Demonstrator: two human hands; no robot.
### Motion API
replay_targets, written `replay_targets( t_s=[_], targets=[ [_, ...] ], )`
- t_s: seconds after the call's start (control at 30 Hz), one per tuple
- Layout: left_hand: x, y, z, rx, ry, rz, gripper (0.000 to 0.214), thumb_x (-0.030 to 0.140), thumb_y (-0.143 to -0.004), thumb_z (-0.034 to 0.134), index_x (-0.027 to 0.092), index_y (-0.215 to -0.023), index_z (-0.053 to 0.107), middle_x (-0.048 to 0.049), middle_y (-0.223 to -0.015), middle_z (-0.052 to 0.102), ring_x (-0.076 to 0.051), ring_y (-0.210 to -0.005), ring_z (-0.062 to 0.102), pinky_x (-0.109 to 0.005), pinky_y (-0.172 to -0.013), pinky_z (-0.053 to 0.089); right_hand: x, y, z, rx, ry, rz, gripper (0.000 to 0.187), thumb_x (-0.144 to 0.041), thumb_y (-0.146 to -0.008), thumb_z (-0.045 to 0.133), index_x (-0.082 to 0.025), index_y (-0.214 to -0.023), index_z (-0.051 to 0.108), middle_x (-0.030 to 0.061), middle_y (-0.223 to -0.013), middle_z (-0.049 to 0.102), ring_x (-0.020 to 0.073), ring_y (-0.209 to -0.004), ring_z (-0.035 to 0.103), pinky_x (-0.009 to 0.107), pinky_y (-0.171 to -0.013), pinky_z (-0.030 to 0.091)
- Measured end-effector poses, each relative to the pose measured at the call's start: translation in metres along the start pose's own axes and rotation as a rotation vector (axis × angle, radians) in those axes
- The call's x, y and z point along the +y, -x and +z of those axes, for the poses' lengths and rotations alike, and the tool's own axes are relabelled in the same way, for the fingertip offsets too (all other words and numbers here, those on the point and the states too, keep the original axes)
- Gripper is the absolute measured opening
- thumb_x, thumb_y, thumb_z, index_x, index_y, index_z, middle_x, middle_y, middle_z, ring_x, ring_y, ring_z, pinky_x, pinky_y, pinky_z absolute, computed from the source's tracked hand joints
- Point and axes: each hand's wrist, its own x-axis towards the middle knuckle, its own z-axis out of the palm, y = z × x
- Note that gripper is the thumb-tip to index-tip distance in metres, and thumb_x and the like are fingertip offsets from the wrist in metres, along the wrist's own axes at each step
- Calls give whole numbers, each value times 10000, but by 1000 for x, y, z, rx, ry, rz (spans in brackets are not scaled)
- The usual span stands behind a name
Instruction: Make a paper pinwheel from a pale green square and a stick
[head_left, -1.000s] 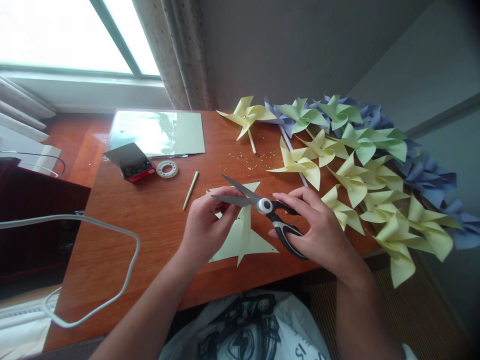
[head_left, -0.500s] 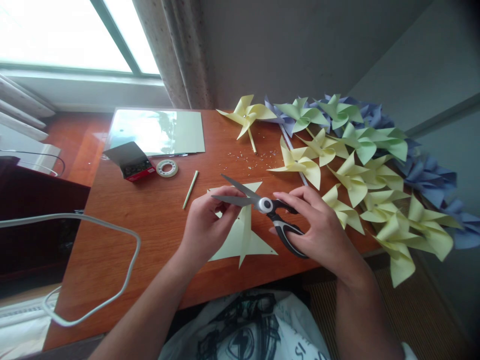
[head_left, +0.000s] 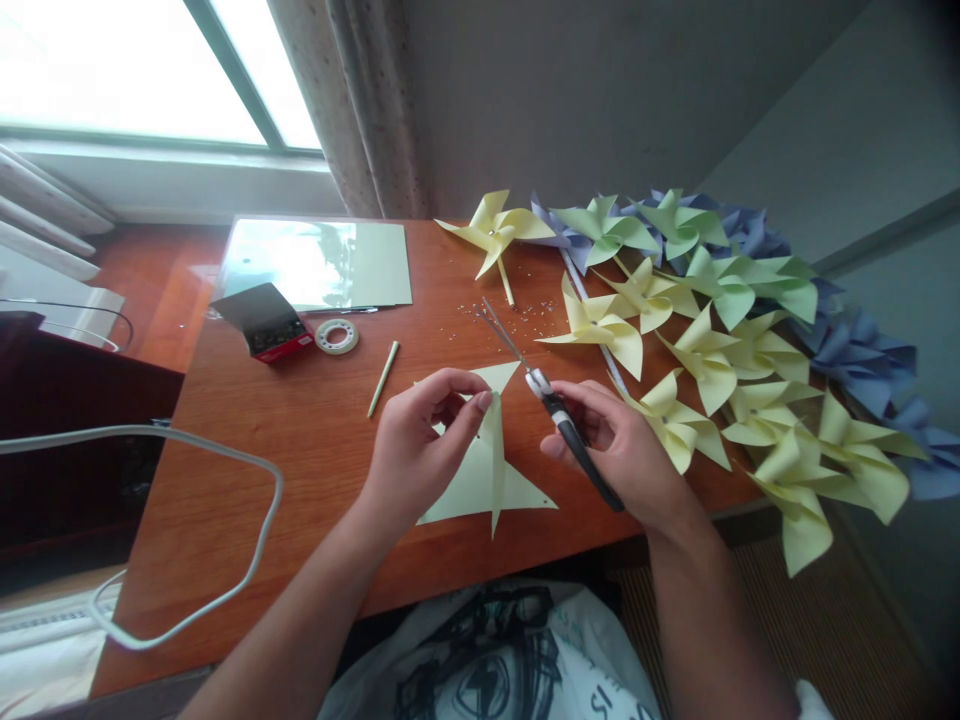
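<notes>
My left hand [head_left: 427, 430] pinches the top of a narrow, pointed strip of pale green paper [head_left: 498, 475] between thumb and fingertips. The strip hangs in front of a cut pale green paper sheet [head_left: 465, 490] with pointed corners; whether the two are joined I cannot tell. My right hand [head_left: 619, 435] grips the black-and-grey handles of a pair of scissors [head_left: 570, 430], seen edge-on. Their blades point up and away to the left, apart from the paper. A short pale green paper stick [head_left: 383, 379] lies left of my left hand.
Yellow pinwheels [head_left: 765, 410], with green and blue ones behind, crowd the table's right side. One yellow pinwheel [head_left: 491, 232] lies at the back, near scattered small bits [head_left: 536, 312]. Further left are a tape roll [head_left: 337, 337], an open red-and-black box [head_left: 274, 335], paper sheets [head_left: 382, 262] and a white cable [head_left: 274, 520].
The scissors have turned edge-on and swung away from my left hand, their tips now pointing toward the table's back. The pinched strip has shifted slightly right.
</notes>
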Motion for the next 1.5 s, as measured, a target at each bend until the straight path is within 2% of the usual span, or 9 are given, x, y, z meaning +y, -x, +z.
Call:
replay_targets(
  t_s=[0.13,0.27,0.37,0.5,0.67,0.83,0.97,1.2,1.5],
  targets=[
    [-1,0,0,-7,50,-33,164,326,-930,674,163,-912,687,-50,-826,698,-138,-663,623,-260,-584,491,-3,-3,4,-76,-245,145,547,-494,-792,800,-200,-1239,682,27,-930,637,173,-828,628,300,-796,566],
    [0,0,0,4,43,-17,146,312,-919,692,168,-907,680,-42,-821,691,-130,-659,610,-254,-580,481,2,-6,7,22,-238,177,545,-481,-747,838,-208,-1197,696,51,-1039,677,194,-902,645,308,-813,568],
    [1,0,0,14,21,17,122,292,-898,720,177,-913,681,-21,-792,669,-111,-623,566,-241,-549,444,9,-6,7,70,-148,167,540,-462,-744,845,-220,-1202,693,73,-1138,677,218,-972,658,333,-853,564],
    [1,0,-1,11,-43,42,120,291,-889,732,187,-854,685,11,-678,606,-98,-561,493,-238,-499,374,14,-6,6,99,-27,139,540,-510,-775,805,-214,-1212,686,82,-1117,653,241,-990,674,371,-875,571],
    [-2,0,-1,18,-47,39,141,301,-875,748,189,-827,676,0,-693,624,-105,-568,506,-240,-505,381,15,-5,3,144,138,82,558,-538,-785,782,-206,-1223,681,85,-1083,645,258,-990,675,394,-882,572],
    [-1,0,-1,19,-47,28,169,317,-868,752,184,-807,668,-4,-676,618,-109,-567,510,-238,-505,386,20,-6,5,217,391,-11,537,-547,-796,760,-215,-1213,700,80,-1007,658,259,-909,676,385,-803,571],
    [-1,0,-1,17,-52,9,207,347,-869,747,181,-793,649,-15,-694,632,-113,-574,518,-239,-514,398,23,-8,11,264,590,-70,510,-543,-822,732,-205,-1204,704,90,-983,673,272,-889,684,401,-813,549],
    [-3,0,-2,-1,12,-17,188,351,-892,722,189,-834,647,-5,-702,587,-116,-588,498,-241,-522,383,24,-12,18,298,844,-42,494,-525,-816,733,-236,-1216,697,93,-1033,669,288,-905,667,362,-711,503],
    [1,0,-2,21,83,-65,196,340,-876,742,187,-819,634,-3,-710,590,-110,-596,492,-236,-522,379,21,-17,17,249,946,13,451,-506,-815,747,-248,-1181,700,84,-1073,668,285,-931,666,349,-688,459]
  ],
)
